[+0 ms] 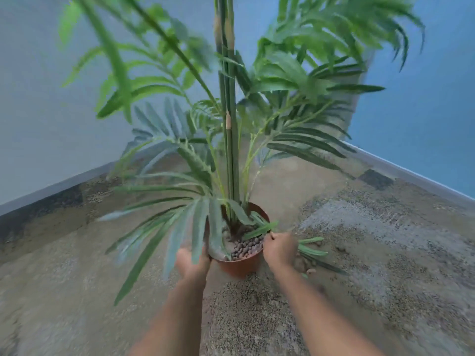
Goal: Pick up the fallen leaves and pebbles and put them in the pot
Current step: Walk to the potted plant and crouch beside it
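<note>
Your left hand (pixel 191 263) grips the pot (pixel 240 264); your right hand (pixel 280 249), fingers curled, holds a leaf (pixel 259 231) at the rim. Drop it onto the pebbles (pixel 246 247), then gather the fallen leaves (pixel 312 251) beside it.

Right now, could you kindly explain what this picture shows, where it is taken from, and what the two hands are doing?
There is no machine here: a camera worn on a person's head looks forward and down at their bare arms. A tall plant stands in a brown pot on the carpet, in the corner of a room. The left hand grips the pot's near left side. The right hand is at the right rim. Pebbles fill the pot. Fallen leaves lie on the carpet just right of it. The picture is too blurred to tell whether the right hand holds anything.
</note>
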